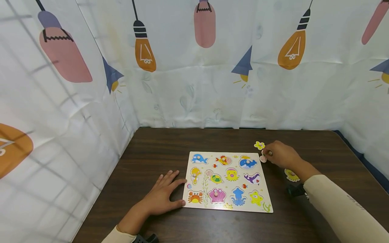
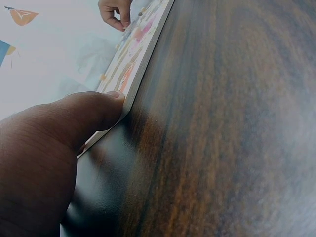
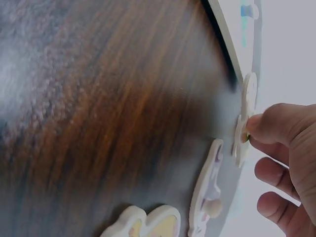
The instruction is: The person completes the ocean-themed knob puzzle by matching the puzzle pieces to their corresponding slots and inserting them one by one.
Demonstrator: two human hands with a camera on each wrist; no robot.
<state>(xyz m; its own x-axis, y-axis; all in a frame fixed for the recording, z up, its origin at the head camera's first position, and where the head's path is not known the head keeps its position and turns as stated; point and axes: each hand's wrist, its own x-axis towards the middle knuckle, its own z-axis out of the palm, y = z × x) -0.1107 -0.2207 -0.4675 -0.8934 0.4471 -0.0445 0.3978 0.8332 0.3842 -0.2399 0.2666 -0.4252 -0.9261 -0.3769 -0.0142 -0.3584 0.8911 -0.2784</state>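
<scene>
A white wooden peg puzzle board (image 1: 200, 168) printed with sea animals lies flat on the table. My left hand (image 1: 164, 195) rests by its left edge with fingers spread, and the thumb (image 2: 94, 111) touches the board's corner. Beyond the board's upper right corner my right hand (image 1: 281, 155) pinches a small pale puzzle piece (image 3: 245, 118) between thumb and finger; its picture is mostly hidden. A yellow flower-shaped piece (image 1: 259, 145) lies just behind that hand. Another yellow piece (image 1: 292, 175) lies by the right wrist. A piece with a knob (image 3: 205, 192) lies near the right hand.
The dark wooden table (image 1: 164, 145) reaches back to a white curtain (image 1: 188, 91) with printed lamps. A black wrist device (image 1: 294, 190) sits under the right wrist, and another (image 1: 147, 239) is at the left wrist.
</scene>
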